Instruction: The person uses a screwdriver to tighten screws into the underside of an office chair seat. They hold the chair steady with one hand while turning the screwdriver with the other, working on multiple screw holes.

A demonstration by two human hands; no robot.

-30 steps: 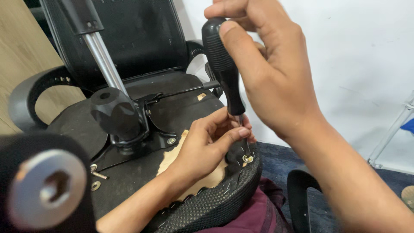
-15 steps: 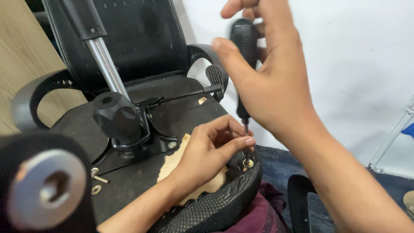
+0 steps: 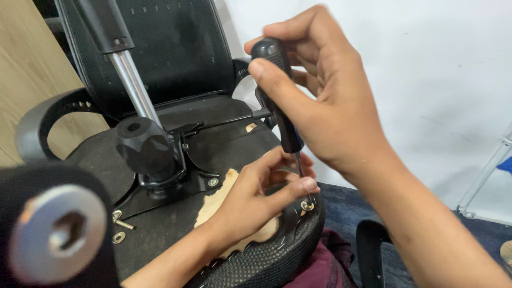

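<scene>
Black office chair point(image 3: 160, 64) upended, seat underside point(image 3: 224, 144) facing up, mechanism plate point(image 3: 184, 184) with the chrome gas column point(image 3: 133, 80) bolted at centre. At least one plate bolt point(image 3: 213, 182) looks seated, so the plate reads as mounted. Patch of bare wood point(image 3: 224, 186) shows where the black liner is torn back.

Right hand point(image 3: 325, 106) wrapped tight round the black handle of a screwdriver point(image 3: 282, 112), shaft upright, tip down on a screw with washer point(image 3: 307, 205) at the seat's near edge. Left hand point(image 3: 256, 197) rests on the underside, thumb and forefinger pinched close beside that screw, steadying it.

Judgement: screw head stands a little proud, so this fixing is partway, not driven home. A loose bolt point(image 3: 124, 223) and washer point(image 3: 118, 237) lie on the liner further left, unfitted, so more fixings are left.

Can't see: tip-to-head engagement, hidden by the thumb. Turning direction unknowable. Armrest point(image 3: 40, 128) only partly in shot. Blurred black part with metal hex socket point(image 3: 56, 234) fills the near-left corner, identity unclear.
</scene>
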